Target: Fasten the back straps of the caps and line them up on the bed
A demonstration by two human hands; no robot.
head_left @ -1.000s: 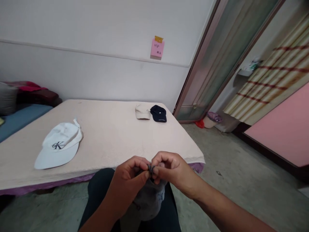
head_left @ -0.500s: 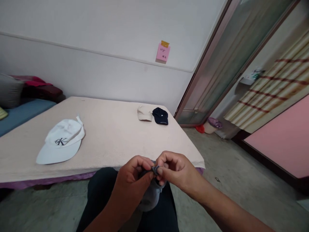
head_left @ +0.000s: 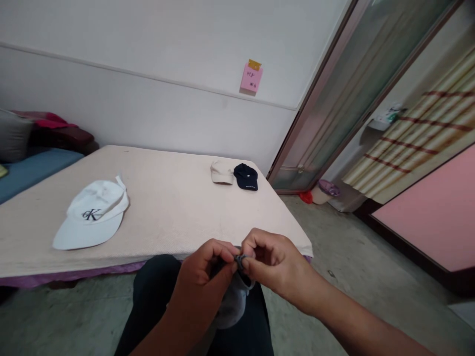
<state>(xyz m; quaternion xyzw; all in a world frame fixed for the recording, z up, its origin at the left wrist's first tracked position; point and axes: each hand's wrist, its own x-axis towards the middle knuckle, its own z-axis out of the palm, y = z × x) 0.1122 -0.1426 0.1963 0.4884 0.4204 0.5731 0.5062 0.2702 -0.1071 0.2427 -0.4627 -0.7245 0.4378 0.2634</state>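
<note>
A grey cap (head_left: 233, 309) is over my lap, partly hidden by my hands and forearm. My left hand (head_left: 208, 269) pinches one end of its dark strap between thumb and fingers. From the other side, my right hand (head_left: 272, 257) pinches the same strap, and the fingertips of both hands nearly meet. Left on the bed lies a white cap (head_left: 92, 210) with black letters, its brim toward me. Farther back sit a beige cap (head_left: 221, 173) and a navy cap (head_left: 246, 176), side by side and touching or nearly so.
The bed (head_left: 166, 198) with its pale cover runs along the white wall, which bears a pink note (head_left: 251, 78). At left are a grey cushion (head_left: 14, 133) and a blue mat (head_left: 40, 168). A bin (head_left: 322, 193) stands right by the sliding door (head_left: 315, 99).
The dark strap between my fingertips has turned and bunched a little. My right fingers have shifted slightly up. The whole view has tilted a little; the other caps lie as before.
</note>
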